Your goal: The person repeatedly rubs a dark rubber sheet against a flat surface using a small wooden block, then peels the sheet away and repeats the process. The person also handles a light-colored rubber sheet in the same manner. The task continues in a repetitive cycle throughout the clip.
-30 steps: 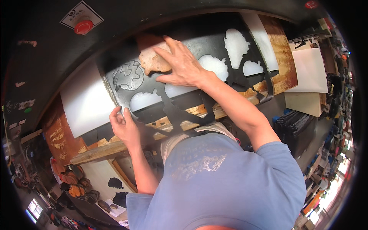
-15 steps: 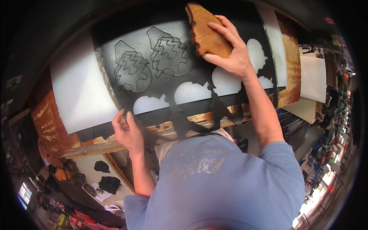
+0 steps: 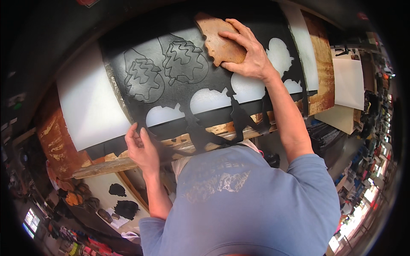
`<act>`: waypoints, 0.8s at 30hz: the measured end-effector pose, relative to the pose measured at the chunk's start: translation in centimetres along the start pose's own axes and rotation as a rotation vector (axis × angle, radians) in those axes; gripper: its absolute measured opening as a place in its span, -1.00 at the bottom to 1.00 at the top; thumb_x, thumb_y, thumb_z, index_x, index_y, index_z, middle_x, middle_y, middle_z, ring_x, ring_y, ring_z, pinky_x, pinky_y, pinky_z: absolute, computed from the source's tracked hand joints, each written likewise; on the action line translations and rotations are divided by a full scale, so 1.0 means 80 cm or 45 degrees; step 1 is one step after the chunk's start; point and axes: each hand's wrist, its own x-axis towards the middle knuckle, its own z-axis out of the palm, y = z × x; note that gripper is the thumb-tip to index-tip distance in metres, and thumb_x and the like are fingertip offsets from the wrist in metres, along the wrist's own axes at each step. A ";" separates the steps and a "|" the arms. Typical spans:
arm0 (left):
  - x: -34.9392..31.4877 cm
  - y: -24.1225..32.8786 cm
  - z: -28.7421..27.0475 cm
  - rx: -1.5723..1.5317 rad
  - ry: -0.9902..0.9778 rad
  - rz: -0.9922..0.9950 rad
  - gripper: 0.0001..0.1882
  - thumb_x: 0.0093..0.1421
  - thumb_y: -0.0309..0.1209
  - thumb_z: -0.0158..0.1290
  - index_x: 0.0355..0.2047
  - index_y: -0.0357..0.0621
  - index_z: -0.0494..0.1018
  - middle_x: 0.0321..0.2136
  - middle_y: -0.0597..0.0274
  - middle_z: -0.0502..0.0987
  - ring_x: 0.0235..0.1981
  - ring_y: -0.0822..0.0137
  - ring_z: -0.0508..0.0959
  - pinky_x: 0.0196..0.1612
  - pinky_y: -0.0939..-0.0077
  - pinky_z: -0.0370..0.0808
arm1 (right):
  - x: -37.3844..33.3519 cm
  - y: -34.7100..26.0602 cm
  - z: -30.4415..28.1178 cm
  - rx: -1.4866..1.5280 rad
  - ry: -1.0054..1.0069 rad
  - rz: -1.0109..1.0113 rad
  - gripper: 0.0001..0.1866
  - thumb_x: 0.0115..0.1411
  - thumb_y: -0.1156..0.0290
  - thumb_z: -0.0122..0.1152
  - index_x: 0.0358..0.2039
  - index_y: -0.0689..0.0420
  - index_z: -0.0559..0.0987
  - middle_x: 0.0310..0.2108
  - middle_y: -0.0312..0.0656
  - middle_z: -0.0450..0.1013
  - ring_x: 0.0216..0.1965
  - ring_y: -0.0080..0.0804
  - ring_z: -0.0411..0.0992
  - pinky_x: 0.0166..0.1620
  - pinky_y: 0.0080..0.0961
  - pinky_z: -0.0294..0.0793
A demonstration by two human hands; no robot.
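My right hand (image 3: 253, 57) grips a brown shaped cutting die (image 3: 225, 42) with a notched left edge, thumb on the near side and fingers spread over its top. It is over the far part of a black sheet (image 3: 181, 91), just right of two outlined shapes with zigzag lines inside; whether it touches the sheet I cannot tell. Along the near side of the sheet are several rounded cut-outs showing the white surface (image 3: 209, 101) below. My left hand (image 3: 143, 147) is at the sheet's near left corner, fingers curled and closed on its edge.
White boards (image 3: 87, 98) flank the black sheet on a worn brown table (image 3: 55, 132) with a rough wooden front beam (image 3: 104, 166). Strips of the sheet hang over that beam against me. Black cut pieces (image 3: 127, 210) lie on a lower surface at left.
My right hand has brought the cutting die slightly left and nearer, and its face has turned to catch more light. My left hand stays at the sheet's corner.
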 end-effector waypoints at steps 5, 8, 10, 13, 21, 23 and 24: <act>-0.029 0.008 -0.008 0.175 -0.041 0.028 -0.64 0.42 -0.46 0.16 0.18 -0.31 0.51 -0.03 -0.05 0.63 -0.10 0.11 0.61 0.03 0.27 0.55 | -0.006 -0.003 0.001 -0.109 0.019 -0.043 -0.11 -0.11 0.19 0.62 0.31 -0.03 0.55 0.49 0.03 0.21 0.47 0.09 0.21 0.46 -0.09 0.31; -0.032 0.004 0.002 0.195 0.041 0.130 -0.65 0.41 -0.49 0.15 0.16 -0.32 0.52 0.03 -0.14 0.64 0.06 -0.08 0.65 0.13 0.14 0.55 | -0.020 -0.013 -0.019 -0.047 0.234 -0.053 -0.30 0.01 0.23 0.60 0.18 0.13 0.62 0.30 0.08 0.39 0.33 0.08 0.35 0.36 -0.13 0.42; -0.029 0.000 0.007 0.206 0.103 0.194 -0.67 0.41 -0.49 0.15 0.15 -0.31 0.52 0.00 -0.12 0.65 0.01 -0.05 0.66 0.09 0.17 0.57 | -0.027 -0.019 -0.047 0.002 0.560 -0.006 -0.60 0.17 0.42 0.53 0.01 0.20 0.67 -0.01 -0.08 0.60 0.00 -0.23 0.59 0.11 -0.34 0.58; -0.028 -0.003 0.011 0.170 0.122 0.162 -0.69 0.43 -0.47 0.15 0.13 -0.31 0.53 -0.04 -0.08 0.66 -0.09 0.03 0.67 -0.02 0.24 0.59 | -0.020 -0.019 -0.106 0.401 1.013 0.277 -0.84 0.32 0.39 0.44 -0.19 0.20 0.70 -0.43 -0.31 0.57 -0.34 -0.62 0.48 -0.20 -0.58 0.50; -0.022 -0.012 0.009 0.135 0.200 0.321 -0.67 0.46 -0.38 0.16 0.13 -0.31 0.52 -0.07 -0.10 0.66 -0.12 0.04 0.64 -0.01 0.24 0.56 | -0.044 0.015 -0.174 -0.066 1.018 0.121 -0.73 0.41 0.22 0.33 -0.22 0.20 0.68 -0.47 -0.23 0.57 -0.41 -0.54 0.47 -0.24 -0.51 0.49; -0.020 -0.016 0.008 0.150 0.228 0.375 -0.65 0.47 -0.33 0.16 0.15 -0.28 0.51 -0.09 -0.01 0.65 -0.17 0.20 0.58 -0.02 0.33 0.54 | -0.094 0.010 -0.157 0.047 0.973 0.214 -0.71 0.41 0.21 0.33 -0.26 0.22 0.68 -0.51 -0.25 0.56 -0.46 -0.53 0.47 -0.26 -0.50 0.50; -0.019 -0.017 0.007 0.184 0.276 0.410 -0.62 0.45 -0.28 0.19 0.12 -0.31 0.51 -0.17 0.00 0.66 -0.23 0.21 0.57 -0.05 0.33 0.54 | -0.122 0.005 -0.146 0.090 0.973 0.396 -0.70 0.40 0.21 0.34 -0.28 0.23 0.68 -0.50 -0.23 0.57 -0.46 -0.54 0.47 -0.26 -0.49 0.50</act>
